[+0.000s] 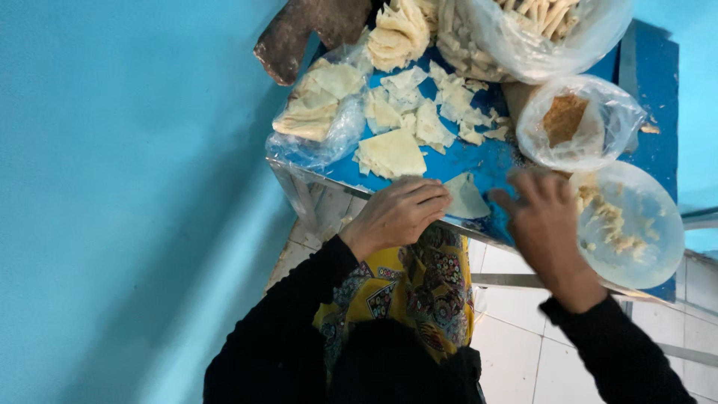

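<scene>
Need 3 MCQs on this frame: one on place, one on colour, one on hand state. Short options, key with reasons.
1. Where does the left hand rest?
A. at the table's near edge, beside a pale triangular wrapper piece
B. inside the round bowl
C. on the floor tiles

2. What colour is the tabletop?
A. red
B. blue
C. white

3. What state is the right hand in?
A. closed around a knife
B. tucked inside a bag
C. fingers spread, nothing visibly gripped, next to the clear round bowl

Key: 1 A, its fingers lie on the edge, next to the triangle. 2 B, blue shows between the wrapper pieces. 3 C, the fingers are splayed beside the bowl's rim.
</scene>
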